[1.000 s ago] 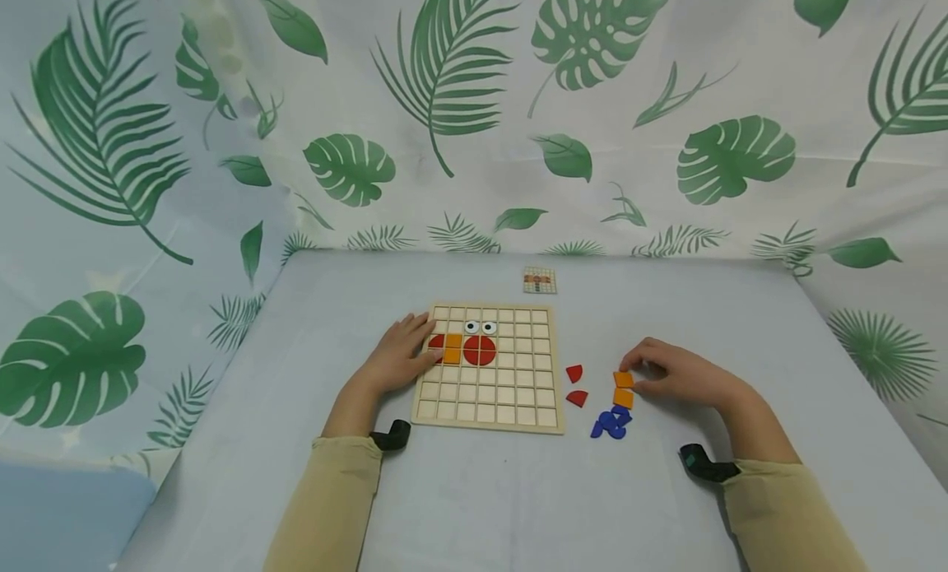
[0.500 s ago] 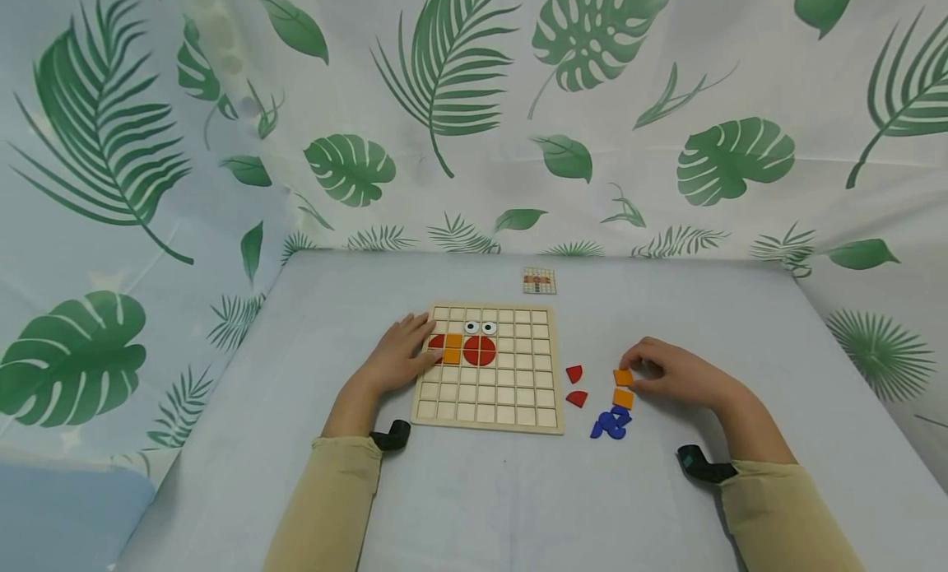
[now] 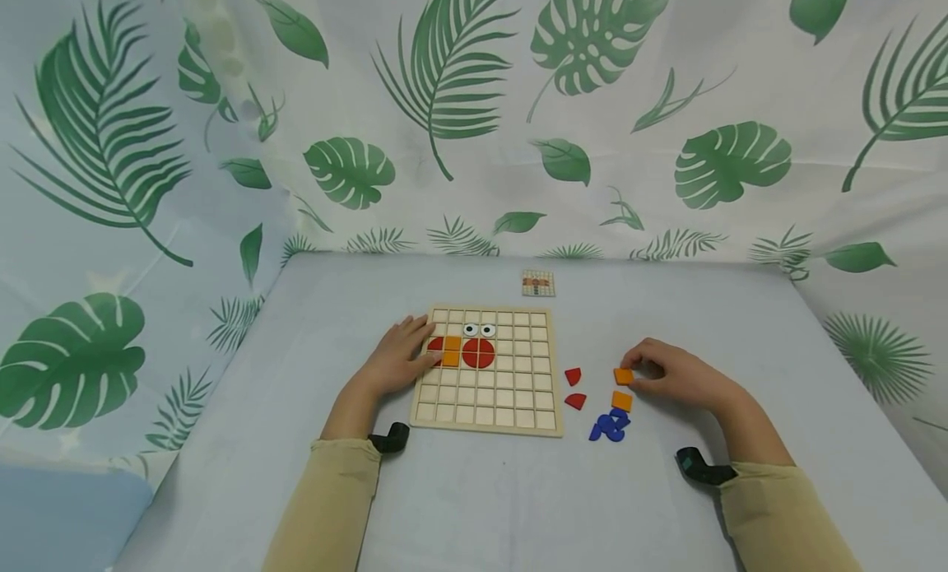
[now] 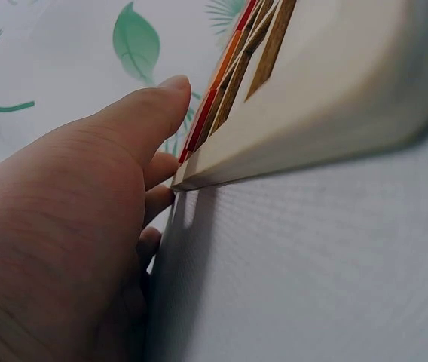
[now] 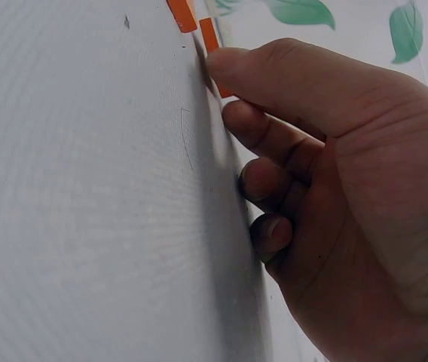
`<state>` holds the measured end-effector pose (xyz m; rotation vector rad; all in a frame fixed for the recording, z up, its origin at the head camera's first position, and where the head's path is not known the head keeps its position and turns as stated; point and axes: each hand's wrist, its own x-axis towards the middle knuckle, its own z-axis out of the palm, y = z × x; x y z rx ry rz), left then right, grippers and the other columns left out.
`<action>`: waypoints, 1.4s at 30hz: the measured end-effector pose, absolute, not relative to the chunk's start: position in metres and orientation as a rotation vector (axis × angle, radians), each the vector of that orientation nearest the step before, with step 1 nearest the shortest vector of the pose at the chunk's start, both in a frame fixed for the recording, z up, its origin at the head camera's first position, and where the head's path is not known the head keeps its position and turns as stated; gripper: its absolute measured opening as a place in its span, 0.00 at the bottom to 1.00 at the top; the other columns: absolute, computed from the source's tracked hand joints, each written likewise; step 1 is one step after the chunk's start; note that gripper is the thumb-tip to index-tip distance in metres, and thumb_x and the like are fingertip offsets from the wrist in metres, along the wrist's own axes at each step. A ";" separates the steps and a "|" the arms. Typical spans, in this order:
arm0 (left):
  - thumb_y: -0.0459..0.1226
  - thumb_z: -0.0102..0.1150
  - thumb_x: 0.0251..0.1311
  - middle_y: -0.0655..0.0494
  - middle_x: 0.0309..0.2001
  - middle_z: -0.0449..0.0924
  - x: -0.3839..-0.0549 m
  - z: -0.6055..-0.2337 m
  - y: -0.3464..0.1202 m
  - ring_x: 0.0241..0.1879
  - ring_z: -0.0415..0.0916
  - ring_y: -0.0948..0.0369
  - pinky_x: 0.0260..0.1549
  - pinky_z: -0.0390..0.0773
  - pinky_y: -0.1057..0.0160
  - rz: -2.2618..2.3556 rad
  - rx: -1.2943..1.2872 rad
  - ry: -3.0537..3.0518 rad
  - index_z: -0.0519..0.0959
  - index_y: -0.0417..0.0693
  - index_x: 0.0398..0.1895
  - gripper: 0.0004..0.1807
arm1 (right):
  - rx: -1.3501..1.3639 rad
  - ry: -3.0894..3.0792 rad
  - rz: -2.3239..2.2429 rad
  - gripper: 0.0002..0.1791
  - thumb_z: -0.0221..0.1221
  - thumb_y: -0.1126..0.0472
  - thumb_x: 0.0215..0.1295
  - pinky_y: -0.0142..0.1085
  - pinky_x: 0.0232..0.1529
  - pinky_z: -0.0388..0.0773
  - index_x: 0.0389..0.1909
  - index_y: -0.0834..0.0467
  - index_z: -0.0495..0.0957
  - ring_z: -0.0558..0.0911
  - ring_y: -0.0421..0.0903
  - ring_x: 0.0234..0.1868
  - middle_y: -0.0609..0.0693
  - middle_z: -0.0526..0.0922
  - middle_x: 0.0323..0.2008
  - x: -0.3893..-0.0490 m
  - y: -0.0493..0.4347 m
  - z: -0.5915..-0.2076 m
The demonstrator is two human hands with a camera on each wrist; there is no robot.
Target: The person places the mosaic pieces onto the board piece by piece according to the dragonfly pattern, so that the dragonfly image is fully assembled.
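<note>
In the head view a wooden grid board (image 3: 511,379) lies on the table with a red circle (image 3: 478,353) of quarter pieces, two eye tiles (image 3: 479,330) and orange squares (image 3: 451,351) set in it. My left hand (image 3: 396,358) rests along its left edge, fingers straight, the thumb over red pieces there. To the right of the board my right hand (image 3: 685,376) pinches an orange square tile (image 3: 623,377) between thumb and forefinger. That tile (image 5: 210,38) is partly hidden by the thumb in the right wrist view. Another orange square (image 3: 622,402) lies just nearer.
Two red quarter pieces (image 3: 573,377) lie between the board and my right hand. Several blue pieces (image 3: 610,425) are heaped below the orange squares. A small pattern card (image 3: 538,283) lies behind the board. Leaf-print cloth (image 3: 474,103) hangs at the back and sides.
The pinched orange square has shifted slightly away from the other one, widening the gap. My left hand stays at the board. The head view has tilted a little.
</note>
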<state>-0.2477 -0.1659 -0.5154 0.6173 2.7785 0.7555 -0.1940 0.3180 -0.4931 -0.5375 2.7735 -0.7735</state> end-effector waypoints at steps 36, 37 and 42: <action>0.56 0.48 0.72 0.52 0.79 0.49 -0.244 -0.514 -0.164 0.80 0.39 0.49 0.79 0.38 0.48 0.739 0.593 2.788 0.56 0.50 0.78 0.37 | -0.495 2.836 -0.769 0.11 0.65 0.58 0.64 0.34 0.38 0.77 0.47 0.50 0.80 0.74 0.47 0.41 0.46 0.80 0.41 -0.221 0.258 -0.447; 0.56 0.48 0.72 0.51 0.79 0.49 -0.244 -0.514 -0.164 0.80 0.39 0.49 0.79 0.38 0.47 0.741 0.594 2.789 0.56 0.50 0.78 0.37 | -0.509 2.836 -0.772 0.11 0.64 0.58 0.64 0.34 0.38 0.77 0.46 0.50 0.80 0.74 0.47 0.41 0.46 0.80 0.41 -0.223 0.255 -0.447; 0.56 0.48 0.72 0.51 0.79 0.49 -0.244 -0.513 -0.164 0.80 0.39 0.49 0.79 0.38 0.48 0.739 0.595 2.794 0.56 0.50 0.78 0.37 | -0.547 2.826 -0.790 0.10 0.64 0.58 0.64 0.36 0.40 0.76 0.46 0.51 0.80 0.74 0.47 0.41 0.47 0.80 0.42 -0.233 0.238 -0.448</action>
